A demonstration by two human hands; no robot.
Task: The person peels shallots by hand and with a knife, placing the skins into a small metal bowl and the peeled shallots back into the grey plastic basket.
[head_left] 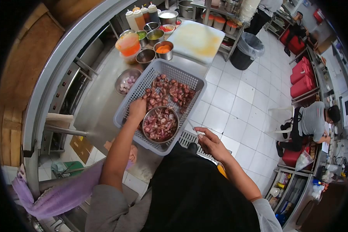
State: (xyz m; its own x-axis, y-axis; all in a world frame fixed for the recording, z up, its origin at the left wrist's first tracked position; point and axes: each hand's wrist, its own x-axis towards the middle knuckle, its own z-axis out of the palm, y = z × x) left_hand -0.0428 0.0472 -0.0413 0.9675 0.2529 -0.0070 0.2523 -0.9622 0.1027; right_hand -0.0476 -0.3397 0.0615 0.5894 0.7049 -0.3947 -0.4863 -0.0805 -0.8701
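A grey perforated plastic basket (199,83) full of red shallots (178,89) rests on the steel counter in front of me. Inside its near end sits a round metal bowl (177,129) heaped with shallot skins (160,123). My left hand (137,111) is at the basket's left side, its fingers closed at the edge of the shallot heap; what they pinch looks like a shallot, partly hidden. To the right of the basket, my right hand (210,142) grips a small knife (191,124), whose thin blade points up towards the basket. Peeled shallots (128,83) lie in a steel bowl (119,73) beside the basket.
Behind the basket stand metal containers (146,56), an orange-filled tub (128,45), squeeze bottles (139,17) and a stained white cutting board (197,40). A lined black bin (246,52) stands on the tiled floor. One person (313,125) sits at the right; others are farther back.
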